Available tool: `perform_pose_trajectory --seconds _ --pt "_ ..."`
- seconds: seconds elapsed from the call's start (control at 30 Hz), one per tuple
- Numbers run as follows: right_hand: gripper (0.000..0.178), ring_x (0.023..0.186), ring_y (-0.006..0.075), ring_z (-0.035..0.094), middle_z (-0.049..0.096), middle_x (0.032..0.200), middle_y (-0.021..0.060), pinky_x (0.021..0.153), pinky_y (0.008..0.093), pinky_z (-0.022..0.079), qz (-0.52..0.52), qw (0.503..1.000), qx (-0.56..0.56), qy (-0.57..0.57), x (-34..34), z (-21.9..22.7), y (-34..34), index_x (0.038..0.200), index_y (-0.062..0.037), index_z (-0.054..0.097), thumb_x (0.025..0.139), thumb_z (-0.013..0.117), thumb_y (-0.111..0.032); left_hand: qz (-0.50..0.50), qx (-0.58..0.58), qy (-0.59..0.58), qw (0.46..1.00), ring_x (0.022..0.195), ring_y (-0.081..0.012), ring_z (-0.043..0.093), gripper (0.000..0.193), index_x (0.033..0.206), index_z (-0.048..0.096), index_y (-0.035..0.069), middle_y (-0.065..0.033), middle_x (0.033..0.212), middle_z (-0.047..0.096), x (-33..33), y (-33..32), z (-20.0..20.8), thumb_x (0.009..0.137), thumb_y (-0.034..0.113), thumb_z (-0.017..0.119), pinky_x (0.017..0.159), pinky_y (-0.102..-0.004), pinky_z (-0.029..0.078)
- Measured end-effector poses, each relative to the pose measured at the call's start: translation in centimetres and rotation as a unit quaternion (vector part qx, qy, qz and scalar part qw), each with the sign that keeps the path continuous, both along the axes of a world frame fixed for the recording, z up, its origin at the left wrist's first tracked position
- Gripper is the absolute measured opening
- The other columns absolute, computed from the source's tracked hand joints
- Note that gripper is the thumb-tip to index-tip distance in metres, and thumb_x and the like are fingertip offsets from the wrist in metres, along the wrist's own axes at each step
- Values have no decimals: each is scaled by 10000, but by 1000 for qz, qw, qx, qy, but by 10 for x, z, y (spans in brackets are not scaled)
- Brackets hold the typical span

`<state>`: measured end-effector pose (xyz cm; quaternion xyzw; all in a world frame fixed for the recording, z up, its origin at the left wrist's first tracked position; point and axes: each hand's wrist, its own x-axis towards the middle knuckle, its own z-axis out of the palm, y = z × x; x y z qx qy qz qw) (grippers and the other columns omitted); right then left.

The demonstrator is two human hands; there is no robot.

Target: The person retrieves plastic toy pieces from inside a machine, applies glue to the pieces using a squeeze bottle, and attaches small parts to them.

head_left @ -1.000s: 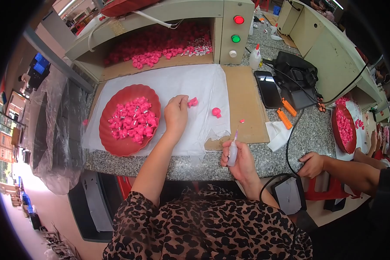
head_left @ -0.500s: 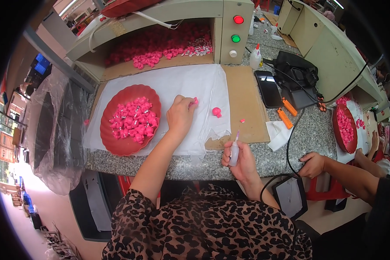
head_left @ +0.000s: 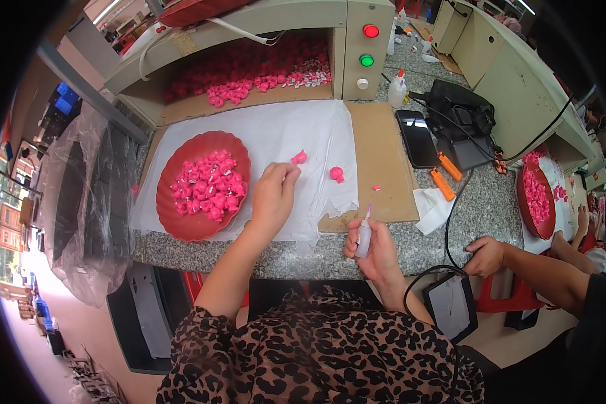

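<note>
On the white paper, a small pink rounded piece (head_left: pixel 299 157) lies just beyond the fingertips of my left hand (head_left: pixel 272 196). That hand is closed, thumb beside the forefinger, with nothing visible in it. A second pink piece (head_left: pixel 337 174) rests farther right on the paper. My right hand (head_left: pixel 378 250) grips a small translucent squeeze bottle (head_left: pixel 364 240) at the table's front edge, its thin nozzle pointing up and away from me. Left of my left hand, a red scalloped bowl (head_left: pixel 171 222) holds a heap of pink pieces (head_left: pixel 209 188). A tiny pink bit (head_left: pixel 377 188) lies on the brown board (head_left: pixel 390 205).
Behind the paper stands a machine opening (head_left: pixel 249 91) with many pink pieces inside. To the right are a white glue bottle (head_left: pixel 397 89), a phone (head_left: pixel 417 138), a black bag (head_left: pixel 454 111), orange lighters (head_left: pixel 442 184) and a cable (head_left: pixel 452 215). Another person's hand (head_left: pixel 486 256) is at the table edge.
My left hand has let go of the pink piece, leaving it on the paper, and drawn back left and toward me. My right hand holds the bottle in the same place.
</note>
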<state>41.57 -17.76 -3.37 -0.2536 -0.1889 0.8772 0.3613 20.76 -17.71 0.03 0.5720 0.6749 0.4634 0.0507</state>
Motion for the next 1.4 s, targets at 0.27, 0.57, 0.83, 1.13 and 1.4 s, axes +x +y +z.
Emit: perform_pose_trajectory --seconds 0.27,0.57,0.83,1.13,1.4 --pt "309 553 163 441 468 641 64 521 303 367 11 1000 0 2 1 1 1 872 0 477 854 340 -277 -96 -370 32 924 547 -236 524 234 617 566 0 -107 614 532 -29 -173 20 707 199 648 504 -305 393" --pt "217 568 160 513 512 705 85 448 272 412 -25 994 104 -32 6 8 -7 958 -25 444 893 381 -222 -85 -160 32 983 592 -224 522 243 900 589 28 -121 850 547 -8 -105 26 723 188 634 561 -308 410" --pt "232 610 157 533 534 769 98 479 244 415 -2 994 97 -44 3 8 -9 1040 -23 435 878 428 -188 88 -38 160 982 718 -314 546 346 1023 526 16 -156 895 516 3 46 -17 725 167 612 667 -396 444" --pt "272 707 120 495 539 883 89 551 200 382 -92 991 101 16 7 -2 5 1008 -12 460 781 586 -93 -180 -185 -614 746 664 -182 540 258 987 513 -9 -79 813 558 -2 -11 -27 838 201 516 584 -266 444" --pt "316 681 102 452 522 837 42 538 223 337 -56 994 61 69 -21 2 11 1027 -13 470 763 614 -111 -255 -143 -644 707 716 -145 526 221 1030 505 19 -74 879 561 32 -46 -31 848 146 503 615 -256 456"
